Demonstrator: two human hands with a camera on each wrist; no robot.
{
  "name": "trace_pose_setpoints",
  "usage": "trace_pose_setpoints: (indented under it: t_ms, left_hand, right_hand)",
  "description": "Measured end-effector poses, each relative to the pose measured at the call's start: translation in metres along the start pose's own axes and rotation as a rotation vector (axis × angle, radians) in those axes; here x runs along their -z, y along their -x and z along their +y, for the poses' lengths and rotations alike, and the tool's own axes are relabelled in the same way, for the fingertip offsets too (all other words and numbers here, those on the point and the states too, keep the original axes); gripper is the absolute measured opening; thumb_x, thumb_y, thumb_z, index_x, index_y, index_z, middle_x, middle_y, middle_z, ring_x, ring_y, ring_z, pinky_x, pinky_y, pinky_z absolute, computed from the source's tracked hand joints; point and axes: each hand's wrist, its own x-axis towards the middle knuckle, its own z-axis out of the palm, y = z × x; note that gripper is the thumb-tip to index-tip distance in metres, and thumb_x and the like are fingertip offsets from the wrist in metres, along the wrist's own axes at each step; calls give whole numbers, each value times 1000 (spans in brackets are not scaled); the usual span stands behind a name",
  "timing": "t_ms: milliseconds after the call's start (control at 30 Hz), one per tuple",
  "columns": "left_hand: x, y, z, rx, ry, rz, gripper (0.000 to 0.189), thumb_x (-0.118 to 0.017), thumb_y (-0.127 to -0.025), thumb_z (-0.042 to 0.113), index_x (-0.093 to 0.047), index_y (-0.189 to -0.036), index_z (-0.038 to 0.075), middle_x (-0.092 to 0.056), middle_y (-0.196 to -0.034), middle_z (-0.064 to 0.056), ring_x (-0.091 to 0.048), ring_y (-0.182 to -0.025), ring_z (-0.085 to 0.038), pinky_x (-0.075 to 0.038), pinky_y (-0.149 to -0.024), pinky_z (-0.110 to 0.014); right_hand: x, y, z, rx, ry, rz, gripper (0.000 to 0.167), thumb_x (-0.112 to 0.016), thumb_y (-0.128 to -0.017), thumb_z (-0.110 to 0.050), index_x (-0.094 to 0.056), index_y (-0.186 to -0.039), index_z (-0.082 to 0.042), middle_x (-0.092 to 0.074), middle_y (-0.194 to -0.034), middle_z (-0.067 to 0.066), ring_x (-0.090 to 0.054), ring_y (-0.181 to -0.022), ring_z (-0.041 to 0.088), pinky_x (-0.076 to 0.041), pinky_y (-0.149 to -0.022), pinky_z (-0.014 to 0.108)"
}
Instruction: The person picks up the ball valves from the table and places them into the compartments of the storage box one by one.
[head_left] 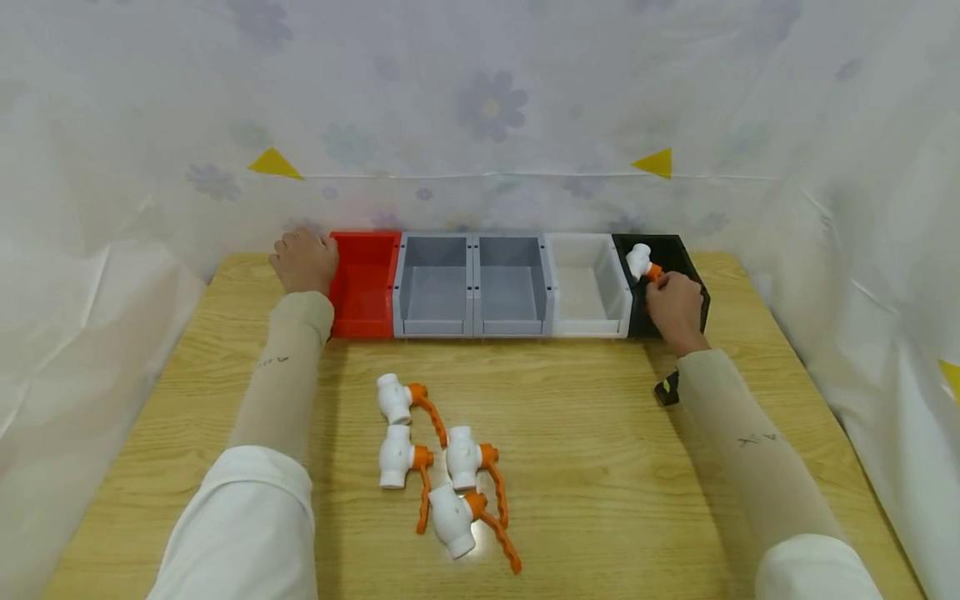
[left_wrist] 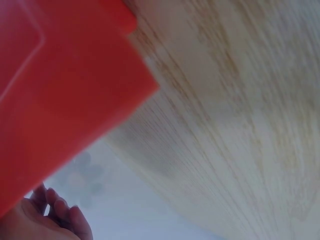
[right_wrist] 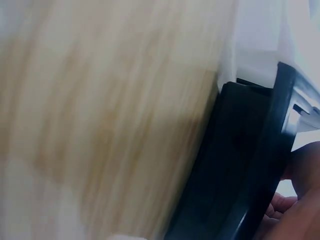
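My right hand (head_left: 677, 308) reaches into the black bin (head_left: 693, 250) at the right end of the row. It holds a white ball valve (head_left: 639, 261) by its orange handle, which the fingers partly hide. In the right wrist view, the black bin's wall (right_wrist: 225, 160) covers most of that hand (right_wrist: 295, 210) and all of the valve. My left hand (head_left: 305, 260) is at the left edge of the red bin (head_left: 365, 283), fingers loosely bent. The left wrist view shows those fingers (left_wrist: 62, 212) beyond the red wall, with nothing seen in them.
Two grey bins (head_left: 435, 287) and a white bin (head_left: 588, 287) stand between the red and black ones. Several ball valves (head_left: 395, 457) with orange handles lie on the wooden table (head_left: 570, 467). A small black object (head_left: 666, 389) shows beside the right sleeve. A flowered sheet (head_left: 450, 100) hangs behind.
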Motion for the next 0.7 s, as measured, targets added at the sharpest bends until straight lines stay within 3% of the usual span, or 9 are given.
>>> trace_pose_setpoints:
  t_ms: [167, 433, 700]
  left_hand:
    - [1, 0, 1, -2, 0, -8, 54, -28, -103, 34, -49, -123, -12, -53, -130, -34, -47, -121, -50, -37, -107, -61]
    - [3, 1, 2, -6, 3, -5, 55, -29, -103, 33, -49, -124, -13, -54, -130, -35, -48, -121, -50, -38, -107, -62]
    - [8, 4, 1, -9, 10, 0, 54, -30, -103, 32, -49, -123, -13, -54, -130, -35, -49, -121, -51, -39, -106, -62]
  right_hand:
    - [-2, 2, 0, -28, -8, -12, 29, -50, -96, -17, -66, -90, 6, -68, -89, 27, -63, -75, 40, -51, -66, 47]
    - [-3, 2, 1, -27, -4, -70, 28, -51, -98, -17, -66, -90, 6, -66, -84, 24, -60, -64, 32, -41, -51, 28]
    - [-6, 0, -1, -33, 13, -107, 27, -52, -99, -16, -61, -82, 4, -60, -77, 19, -56, -60, 29, -40, -50, 30]
